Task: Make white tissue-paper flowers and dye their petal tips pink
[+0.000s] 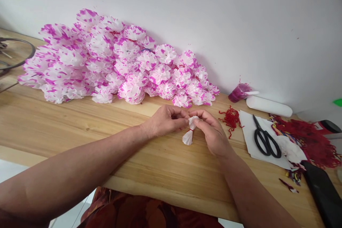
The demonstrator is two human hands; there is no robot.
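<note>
A small white tissue paper bundle (188,137), tied at its middle with red yarn, is held above the wooden table (171,171). My right hand (211,128) pinches its upper part between thumb and fingers. At the left side of the same upper end, my left hand (168,119) has its thumb and fingers closed together; whether paper lies between them is hidden. The bundle's lower end fans out below the tie. Behind my hands lies a big heap of white paper flowers (128,64) with magenta-tipped petals.
On the right, black scissors (264,139) lie on white paper sheets (247,124). Around them are red yarn pieces (231,117), a larger red pile (310,139), a cup of magenta liquid (237,93), a white cylinder (268,106) and a black phone-like object (322,188). A wall stands behind.
</note>
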